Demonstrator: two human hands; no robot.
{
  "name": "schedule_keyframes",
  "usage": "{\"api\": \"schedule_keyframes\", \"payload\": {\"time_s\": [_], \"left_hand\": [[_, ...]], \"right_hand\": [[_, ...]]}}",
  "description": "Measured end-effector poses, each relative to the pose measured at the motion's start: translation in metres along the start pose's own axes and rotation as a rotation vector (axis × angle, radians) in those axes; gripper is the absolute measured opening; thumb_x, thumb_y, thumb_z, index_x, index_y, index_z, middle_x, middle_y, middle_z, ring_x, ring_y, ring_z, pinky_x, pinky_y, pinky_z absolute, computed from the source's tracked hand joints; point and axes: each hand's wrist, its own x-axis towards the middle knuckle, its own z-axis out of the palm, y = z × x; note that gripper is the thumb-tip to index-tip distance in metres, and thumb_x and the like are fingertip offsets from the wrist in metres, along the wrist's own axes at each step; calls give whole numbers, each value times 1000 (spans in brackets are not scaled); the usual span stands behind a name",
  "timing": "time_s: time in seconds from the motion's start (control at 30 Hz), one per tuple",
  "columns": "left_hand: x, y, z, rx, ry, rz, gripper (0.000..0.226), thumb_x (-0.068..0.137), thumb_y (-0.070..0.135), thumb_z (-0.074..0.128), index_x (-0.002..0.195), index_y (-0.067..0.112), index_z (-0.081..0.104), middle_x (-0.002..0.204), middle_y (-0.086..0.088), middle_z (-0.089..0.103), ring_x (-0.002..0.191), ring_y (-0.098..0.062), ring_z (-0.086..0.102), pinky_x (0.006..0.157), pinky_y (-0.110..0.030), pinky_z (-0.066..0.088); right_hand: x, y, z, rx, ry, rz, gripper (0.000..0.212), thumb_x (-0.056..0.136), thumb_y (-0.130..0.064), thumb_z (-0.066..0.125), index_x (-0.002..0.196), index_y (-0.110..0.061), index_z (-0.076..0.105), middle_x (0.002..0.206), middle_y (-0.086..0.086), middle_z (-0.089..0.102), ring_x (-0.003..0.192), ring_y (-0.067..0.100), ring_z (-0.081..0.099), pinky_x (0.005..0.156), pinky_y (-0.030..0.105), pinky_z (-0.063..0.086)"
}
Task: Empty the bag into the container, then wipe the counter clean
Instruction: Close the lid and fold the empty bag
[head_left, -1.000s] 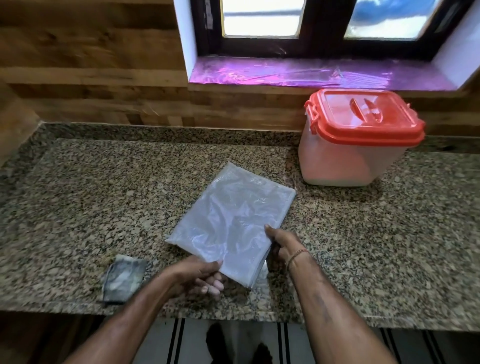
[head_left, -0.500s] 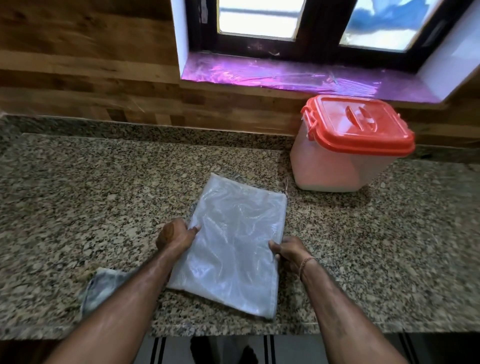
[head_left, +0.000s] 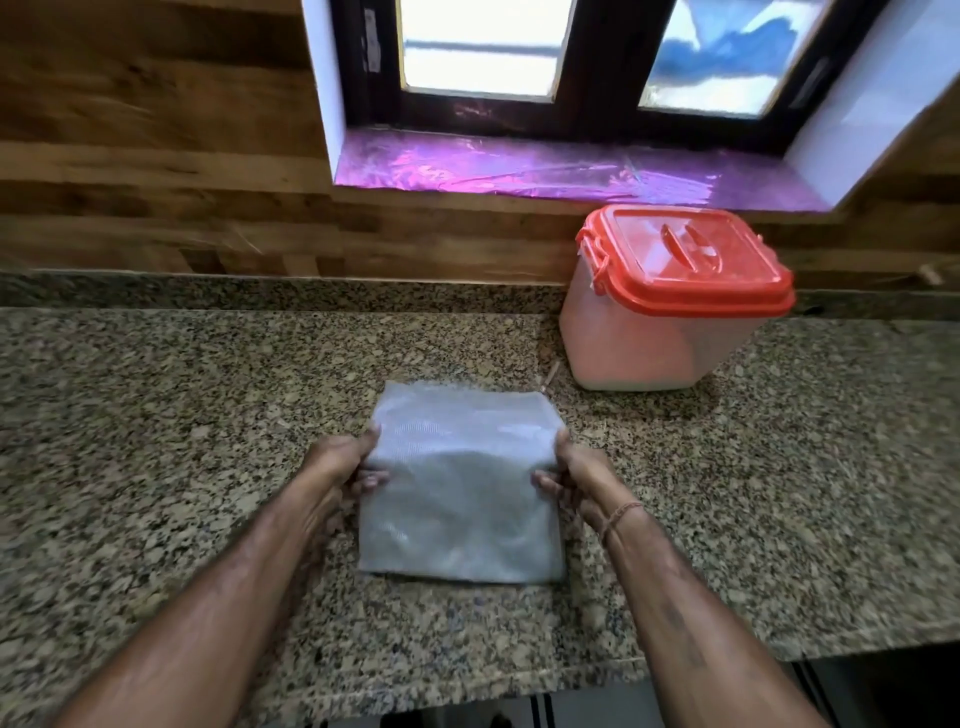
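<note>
I read both hands as clamped on the bag (head_left: 462, 499), one at each side edge. The left hand (head_left: 345, 465) holds the left edge, thumb lying on top of the plastic and fingers curled in beneath it, their tips showing just under the edge. The right hand (head_left: 574, 475) mirrors this on the right edge, thumb up on the top face and fingers folded under. A thin cord bracelet (head_left: 621, 514) sits on the right wrist. The hands are held apart by the full width of the bag, and both forearms reach in from the near edge of the table (head_left: 156, 415). The table is speckled brown-grey granite with a low raised strip of the same stone at the back. The container (head_left: 649, 343) stands at the back right, beyond and to the right of the bag, apart from it, with bare stone between them. Its body is cloudy white plastic. A red-orange lid (head_left: 685, 260) sits on it, with a handle moulded in the top and a latch on its left side, so the mouth is covered. Behind runs a wood-panelled wall (head_left: 156, 130), with a dark-framed window (head_left: 478, 52) above a sill (head_left: 519, 169) lined in shiny purple film. The bag lies at table centre, a translucent grey-white rectangle, flat and limp. Its near edge rests on the stone, and a soft crease crosses it at the level of the hands. I cannot tell whether the far half is lifted, and I cannot make out any contents.
</note>
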Motion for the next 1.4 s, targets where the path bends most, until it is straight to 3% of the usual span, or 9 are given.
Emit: {"api": "schedule_keyframes", "payload": {"time_s": [0.23, 0.37, 0.57, 0.67, 0.8, 0.93, 1.03, 1.13, 1.4], "left_hand": [[-34, 59, -11, -4, 101, 429, 48, 95, 30, 74, 54, 18, 51, 53, 3, 55, 50, -16, 53, 47, -21, 44], [-44, -2, -24, 197, 179, 317, 47, 86, 44, 79, 57, 19, 51, 56, -1, 46, 57, -16, 39, 57, -30, 24], [-73, -100, -21, 339, 214, -18, 40, 99, 31, 66, 80, -4, 67, 66, -13, 64, 55, -24, 58, 39, -21, 43], [-77, -111, -20, 597, 346, 17, 68, 97, 67, 50, 58, 13, 60, 54, -3, 59, 52, -22, 56, 48, -27, 31], [-65, -119, -16, 768, 418, 59, 62, 91, 64, 62, 52, 18, 47, 50, 1, 51, 47, -18, 48, 53, -27, 28], [-71, -122, -7, 914, 420, 71, 40, 82, 52, 79, 95, 16, 67, 96, -11, 71, 79, -27, 65, 70, -36, 52], [-71, -120, -2, 1190, 381, 394, 108, 79, 45, 83, 162, 22, 18, 168, -16, 15, 150, -39, 26, 114, -53, 35], [-59, -109, 4, 1316, 110, 429, 97, 91, 61, 62, 164, 39, 1, 173, -2, -16, 159, -30, -10, 125, -59, 0], [-74, -118, 16, 1466, 233, 458, 72, 90, 80, 40, 144, 33, 49, 142, -5, 44, 135, -26, 32, 113, -56, 21]], "right_hand": [[-8, -71, 18, 123, -50, -244, 39, 92, -35, 74, 95, 4, 70, 100, 23, 70, 80, 27, 69, 75, 42, 65], [-15, -34, 17, -40, -20, -178, 24, 93, -17, 72, 97, 7, 66, 90, 20, 68, 70, 27, 66, 43, 23, 55], [-5, 61, -5, -440, 36, -151, 45, 74, -40, 86, 56, -17, 52, 55, 2, 51, 55, 17, 46, 55, 28, 32], [-8, 83, -16, -465, -36, -107, 36, 81, -21, 85, 65, -2, 60, 52, 10, 60, 42, 19, 57, 44, 25, 44], [-9, 91, -23, -539, -40, -95, 43, 79, -19, 85, 89, 17, 64, 61, 15, 68, 43, 18, 63, 41, 26, 48], [-11, 89, -26, -636, 82, -140, 37, 74, -33, 87, 71, -7, 60, 64, 4, 67, 55, 21, 62, 50, 31, 45], [-19, 86, -20, -360, 115, -100, 29, 81, -20, 85, 82, -15, 57, 83, 10, 72, 60, 23, 67, 57, 37, 59], [-29, 86, -12, 111, 35, -13, 21, 91, -11, 76, 91, -12, 56, 81, 12, 69, 54, 24, 61, 65, 51, 61], [-50, 101, 38, -13, -142, 84, 19, 98, -16, 67, 113, -5, 69, 104, 10, 77, 84, 23, 74, 69, 36, 64]]}}
